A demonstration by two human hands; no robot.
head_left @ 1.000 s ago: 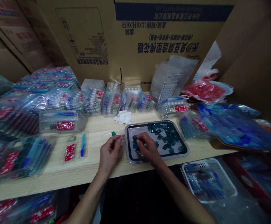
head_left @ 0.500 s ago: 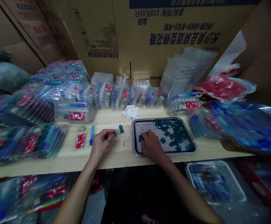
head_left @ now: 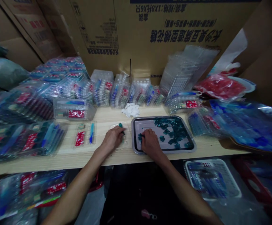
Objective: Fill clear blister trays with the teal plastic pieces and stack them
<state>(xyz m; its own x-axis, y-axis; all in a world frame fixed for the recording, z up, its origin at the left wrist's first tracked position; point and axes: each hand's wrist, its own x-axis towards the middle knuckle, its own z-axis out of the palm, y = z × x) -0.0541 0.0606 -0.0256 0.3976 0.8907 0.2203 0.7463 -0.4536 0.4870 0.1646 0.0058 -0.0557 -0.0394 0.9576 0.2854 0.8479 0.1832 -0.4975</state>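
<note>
My left hand rests on the wooden tabletop with its fingertips pinching a small teal piece over a clear plastic blister tray. Another teal piece sits at the blister's far end. My right hand lies inside a black-rimmed metal tray, its fingers closed on a teal piece at the tray's left side. A loose heap of flat teal pieces covers the tray's far right part.
To the left lies an open blister with a blue pen and red card. Stacked packaged blisters line the table's back and sides, with a white cloth behind the tray. A white basket sits below the table's front edge.
My left hand has moved right, from beside the blister to over it, with the small teal piece. My right hand has shifted little and stays at the tray's left side.
</note>
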